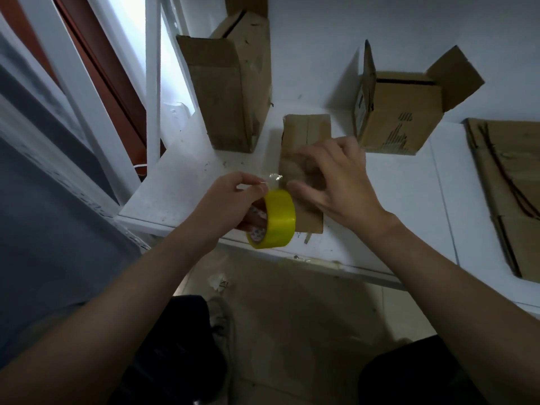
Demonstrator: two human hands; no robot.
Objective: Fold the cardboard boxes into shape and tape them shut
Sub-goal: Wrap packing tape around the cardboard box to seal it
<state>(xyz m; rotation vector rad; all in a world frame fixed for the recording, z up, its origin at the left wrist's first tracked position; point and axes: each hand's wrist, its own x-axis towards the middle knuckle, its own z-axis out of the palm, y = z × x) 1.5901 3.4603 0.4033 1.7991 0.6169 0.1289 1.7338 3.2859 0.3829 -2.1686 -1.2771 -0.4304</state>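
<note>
Small cardboard box (304,133) is lying flat near the white table's (181,182) front edge, with the right hand (336,176) resting on it, fingers spread wide. Left hand (228,200) is gripping the yellow tape roll (277,219) just beside the box, pinching its loose end. A tall box (228,92) is standing behind.

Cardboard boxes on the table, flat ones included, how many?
4: a tall box back left, a box under the right hand, an open-flapped box back right, flattened cardboard far right. More may hide behind the tall box.
</note>
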